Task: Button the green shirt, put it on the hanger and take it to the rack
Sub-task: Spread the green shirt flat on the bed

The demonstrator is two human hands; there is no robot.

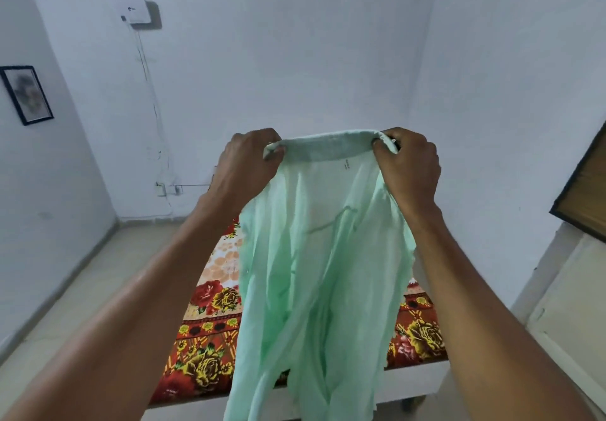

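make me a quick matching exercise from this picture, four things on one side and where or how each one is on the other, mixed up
Things:
1. green shirt
2. framed picture
3. floral bedspread
4. white box

Places or states:
A. high on the back wall, cable hanging below it
B. held up at the collar by left hand and right hand
C. on the left wall
D. spread over the bed, below the shirt

Pairs: 1-B, 2-C, 3-D, 4-A

Both arms outstretched, raised; left hand (249, 155) and right hand (408, 161) pinching shirt collar (328, 149) ends, knuckles up.

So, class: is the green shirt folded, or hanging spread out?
Hanging spread: the left hand and right hand pinch the green shirt at its collar above the bed.
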